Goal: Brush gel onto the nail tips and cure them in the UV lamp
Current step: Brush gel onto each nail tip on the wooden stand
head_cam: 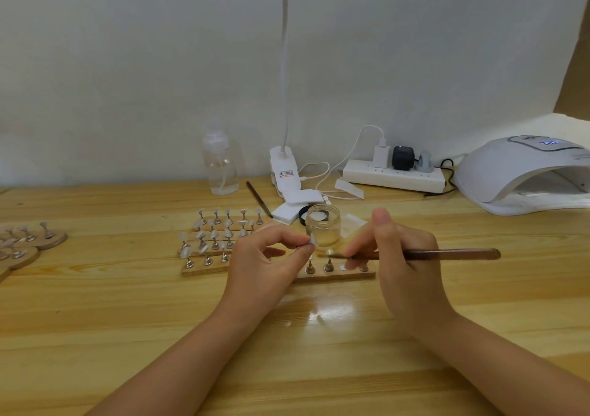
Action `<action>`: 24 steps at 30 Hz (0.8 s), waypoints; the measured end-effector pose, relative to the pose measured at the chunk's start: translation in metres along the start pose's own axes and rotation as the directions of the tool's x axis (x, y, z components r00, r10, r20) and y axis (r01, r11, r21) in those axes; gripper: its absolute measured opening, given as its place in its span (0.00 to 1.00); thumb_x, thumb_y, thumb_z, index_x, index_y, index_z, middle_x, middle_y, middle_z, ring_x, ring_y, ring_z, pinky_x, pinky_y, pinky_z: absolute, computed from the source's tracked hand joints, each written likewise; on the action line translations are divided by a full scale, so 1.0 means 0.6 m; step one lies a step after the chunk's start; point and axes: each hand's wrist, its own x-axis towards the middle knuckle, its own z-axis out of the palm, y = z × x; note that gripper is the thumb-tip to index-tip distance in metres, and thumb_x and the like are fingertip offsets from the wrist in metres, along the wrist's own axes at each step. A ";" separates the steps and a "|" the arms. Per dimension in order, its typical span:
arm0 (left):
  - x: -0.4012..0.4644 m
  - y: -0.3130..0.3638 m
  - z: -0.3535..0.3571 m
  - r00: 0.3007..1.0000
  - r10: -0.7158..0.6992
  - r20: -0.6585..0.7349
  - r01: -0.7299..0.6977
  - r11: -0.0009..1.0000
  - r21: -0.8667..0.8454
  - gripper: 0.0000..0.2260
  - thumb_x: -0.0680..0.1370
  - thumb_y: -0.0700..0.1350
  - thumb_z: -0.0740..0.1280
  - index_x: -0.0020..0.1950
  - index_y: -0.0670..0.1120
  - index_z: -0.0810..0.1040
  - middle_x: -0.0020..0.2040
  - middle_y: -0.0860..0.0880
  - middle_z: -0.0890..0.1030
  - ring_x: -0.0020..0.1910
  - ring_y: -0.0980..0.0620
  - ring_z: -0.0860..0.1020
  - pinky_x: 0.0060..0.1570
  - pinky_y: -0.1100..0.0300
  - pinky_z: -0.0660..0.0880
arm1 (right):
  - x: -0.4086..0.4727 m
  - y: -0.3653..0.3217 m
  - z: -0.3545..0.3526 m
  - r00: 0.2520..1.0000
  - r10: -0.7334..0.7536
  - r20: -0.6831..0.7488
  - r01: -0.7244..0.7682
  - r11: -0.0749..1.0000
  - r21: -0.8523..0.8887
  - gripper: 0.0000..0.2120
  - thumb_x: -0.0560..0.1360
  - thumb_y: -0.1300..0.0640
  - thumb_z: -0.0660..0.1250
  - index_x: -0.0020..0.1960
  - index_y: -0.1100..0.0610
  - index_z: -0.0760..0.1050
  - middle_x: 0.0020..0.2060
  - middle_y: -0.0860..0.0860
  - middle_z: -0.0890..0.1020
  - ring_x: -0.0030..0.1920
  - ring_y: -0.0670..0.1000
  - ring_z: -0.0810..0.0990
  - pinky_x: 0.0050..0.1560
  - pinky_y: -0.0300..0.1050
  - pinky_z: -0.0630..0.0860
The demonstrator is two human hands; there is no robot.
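Wooden desk (95,319), lamp-lit. Left hand (265,262) pinches one nail tip (313,241) on its stand, just before jar (323,229); right hand (399,256) grips brush (447,253), bristles near tip. Advice: thin strokes, tip steady. Jar open, low clear gel. UV lamp (523,172) far right; bottle (220,166) partly filled

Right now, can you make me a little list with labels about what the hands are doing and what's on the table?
left hand: pinches a nail tip on its stand, lifted off the table
right hand: holds a brush, bristles pointing at the nail tip
jar: open, clear, just behind the hands
near holder: wooden strip under the hands, some stands on it
other tips: rows on stands, left of the jar
UV lamp: far right, display lit
bottle: clear, at the back
table: wood
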 end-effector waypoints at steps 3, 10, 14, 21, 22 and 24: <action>0.001 -0.002 -0.001 1.000 0.002 0.007 -0.002 1.000 0.007 0.08 0.68 0.38 0.73 0.36 0.51 0.81 0.37 0.53 0.82 0.42 0.55 0.79 0.47 0.50 0.77 | 0.001 0.002 0.001 1.000 0.001 0.009 0.000 0.999 -0.035 0.17 0.75 0.47 0.58 0.33 0.50 0.78 0.31 0.48 0.82 0.32 0.43 0.81 0.36 0.31 0.75; 0.002 -0.005 -0.001 1.000 -0.006 -0.001 0.006 1.000 0.021 0.10 0.68 0.38 0.73 0.35 0.54 0.80 0.36 0.57 0.82 0.42 0.58 0.79 0.47 0.52 0.78 | 0.002 0.002 -0.001 0.997 0.059 -0.040 -0.058 0.998 0.025 0.21 0.78 0.49 0.56 0.33 0.55 0.79 0.27 0.50 0.82 0.30 0.44 0.79 0.33 0.30 0.73; 0.002 -0.004 -0.001 1.000 -0.014 0.001 0.014 1.000 0.008 0.09 0.68 0.39 0.73 0.36 0.54 0.80 0.37 0.58 0.82 0.42 0.58 0.79 0.47 0.51 0.78 | 0.002 0.000 0.000 0.991 0.125 -0.051 -0.123 0.992 0.043 0.26 0.77 0.47 0.54 0.27 0.56 0.78 0.23 0.52 0.79 0.24 0.47 0.77 0.30 0.34 0.73; 0.002 -0.004 -0.001 1.000 -0.015 0.018 0.015 1.000 -0.003 0.05 0.68 0.39 0.73 0.38 0.49 0.82 0.38 0.55 0.82 0.43 0.55 0.80 0.47 0.46 0.77 | -0.001 -0.005 0.000 0.991 0.132 -0.016 -0.131 0.990 0.062 0.23 0.77 0.47 0.56 0.31 0.58 0.79 0.25 0.52 0.81 0.27 0.46 0.79 0.31 0.31 0.73; 0.002 -0.004 -0.001 1.000 -0.015 0.021 0.015 1.000 -0.003 0.05 0.68 0.39 0.73 0.38 0.49 0.82 0.39 0.55 0.82 0.44 0.54 0.80 0.47 0.46 0.77 | -0.003 -0.004 -0.001 0.992 0.122 -0.022 -0.120 0.990 0.070 0.23 0.77 0.47 0.57 0.31 0.57 0.79 0.25 0.52 0.81 0.27 0.47 0.79 0.31 0.32 0.73; 0.003 -0.005 -0.001 1.000 -0.019 0.023 0.019 1.000 -0.009 0.04 0.69 0.40 0.73 0.39 0.49 0.82 0.39 0.54 0.83 0.44 0.54 0.80 0.47 0.45 0.77 | -0.002 -0.004 0.000 0.996 0.087 -0.026 -0.086 0.995 0.046 0.21 0.77 0.49 0.57 0.33 0.56 0.79 0.28 0.51 0.82 0.30 0.45 0.80 0.33 0.30 0.72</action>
